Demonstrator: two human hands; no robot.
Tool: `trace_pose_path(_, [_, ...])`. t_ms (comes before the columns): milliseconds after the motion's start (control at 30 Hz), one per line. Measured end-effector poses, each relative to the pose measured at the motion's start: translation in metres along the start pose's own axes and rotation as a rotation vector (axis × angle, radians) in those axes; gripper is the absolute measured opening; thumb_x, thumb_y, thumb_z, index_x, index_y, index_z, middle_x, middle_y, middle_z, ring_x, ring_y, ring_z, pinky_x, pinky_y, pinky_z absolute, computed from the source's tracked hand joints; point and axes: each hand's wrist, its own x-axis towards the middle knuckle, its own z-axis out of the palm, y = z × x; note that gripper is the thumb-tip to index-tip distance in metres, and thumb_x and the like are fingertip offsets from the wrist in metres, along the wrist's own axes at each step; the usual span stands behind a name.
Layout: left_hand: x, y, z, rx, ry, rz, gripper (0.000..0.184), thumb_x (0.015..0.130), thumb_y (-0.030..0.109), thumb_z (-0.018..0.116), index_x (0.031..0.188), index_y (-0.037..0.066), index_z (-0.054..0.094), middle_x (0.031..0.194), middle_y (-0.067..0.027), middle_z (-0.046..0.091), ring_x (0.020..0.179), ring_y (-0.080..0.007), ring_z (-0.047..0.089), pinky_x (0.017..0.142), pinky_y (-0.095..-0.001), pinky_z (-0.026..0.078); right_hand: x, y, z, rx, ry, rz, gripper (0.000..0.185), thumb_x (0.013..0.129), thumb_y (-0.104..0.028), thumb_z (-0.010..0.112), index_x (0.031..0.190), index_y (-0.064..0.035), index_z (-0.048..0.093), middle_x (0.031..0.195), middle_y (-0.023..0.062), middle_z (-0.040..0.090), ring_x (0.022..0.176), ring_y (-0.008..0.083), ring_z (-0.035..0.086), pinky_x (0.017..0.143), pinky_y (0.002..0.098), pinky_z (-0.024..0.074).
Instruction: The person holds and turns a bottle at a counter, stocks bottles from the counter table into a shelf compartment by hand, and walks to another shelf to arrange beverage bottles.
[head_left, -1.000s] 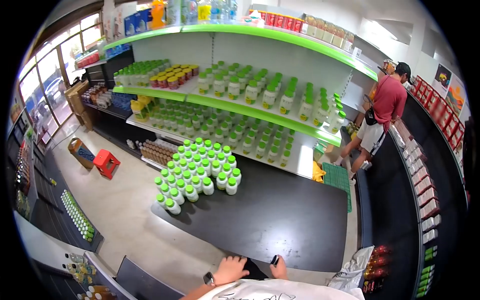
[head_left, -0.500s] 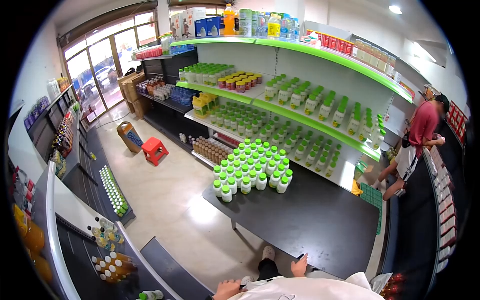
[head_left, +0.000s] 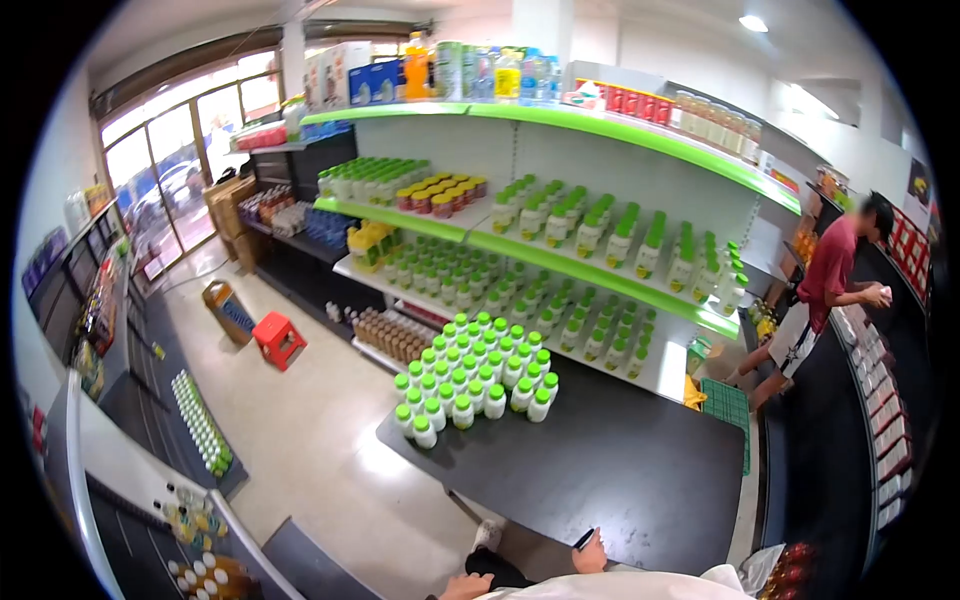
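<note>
My right hand (head_left: 591,552) is at the near edge of the dark table (head_left: 620,480), closed on a slim black object (head_left: 583,540) that looks like a pen. Low at the bottom edge, my left hand (head_left: 466,587) rests by my dark trouser leg (head_left: 497,568); its fingers seem to lie flat and hold nothing I can see. Many white bottles with green caps (head_left: 463,411) stand upright in a tight group on the far left part of the table, apart from both hands.
Shelves (head_left: 600,252) behind the table carry rows of green-capped bottles. A red stool (head_left: 278,340) and a cardboard carton (head_left: 229,312) are on the floor at left. At right, a person in a red shirt (head_left: 832,262) stands beside a green crate (head_left: 724,402).
The view has shifted, so the table and shelves sit lower and further left. My right hand stays by the table edge with the black object. The person at right has lifted their hands somewhat.
</note>
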Motion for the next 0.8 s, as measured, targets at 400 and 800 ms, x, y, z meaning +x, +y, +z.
trace_pose_path(400, [0.008,0.342,-0.037,1.458,-0.208,0.666,0.043,0.088,0.039,0.055,0.121,0.012,0.058,0.101,-0.0145,0.065,0.095,-0.0331,0.062,0.081,-0.0434,0.049,0.034,-0.032,-0.021,0.028,0.061,0.345,0.042,0.073,-0.025,0.063,0.111,-0.0072,0.062,0.097,0.0187,0.067,0.088,0.0374,0.065,0.078,0.0479,0.0513])
trace_pose_path(800, [0.055,0.335,-0.075,1.353,-0.246,0.697,0.028,0.086,0.02,0.05,0.11,0.008,0.059,0.094,-0.0128,0.064,0.089,-0.0305,0.063,0.074,-0.0438,0.047,0.141,-0.048,-0.092,0.85,0.969,0.169,0.018,0.09,-0.016,0.056,0.091,-0.0015,0.066,0.092,0.0102,0.066,0.096,0.0217,0.059,0.083,0.0346,0.0466])
